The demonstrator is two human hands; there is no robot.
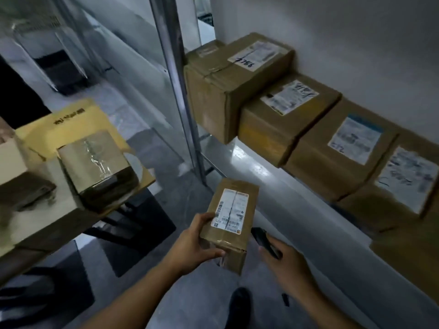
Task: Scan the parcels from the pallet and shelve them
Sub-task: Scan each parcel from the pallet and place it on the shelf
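Step in hand, as judged: scan, then shelve.

The parcel [229,224] is gripped in the left hand [192,248], with the fingers curled under the near end, the thumb on the left side and the label [231,211] faced up. It is held in the air, just in front of the shelf [256,167]. The scanner [263,241] is gripped in the right hand [287,262], fingers wrapped round it. Its nose is just beside the parcel's right edge, not over the label.

To do it well:
- The scanner should be tipped onto the barcode at the label's near end.
- The parcel should be held flat and steady, thumb off the label.
- A crease runs down the label's middle and may break a read, so an uncreased code is preferred.
- Whether a beam is on cannot be told.

Shelf, at right:
- Four boxes are set in a row against the wall, touching side to side, labels up: tall box [237,74], second box [285,112], third box [339,148], fourth box [399,181].
- A fifth box [206,49] is partly seen behind the tall one.
- A bare strip lies in front of the row, near the parcel. Placement there, label up like the rest, is judged easiest.

Stack, at left:
- A taped box [95,162] sits on a flat yellow carton [71,124], near its front edge.
- The pallet itself cannot be made out.
- Everything is sealed, so no contents are seen.
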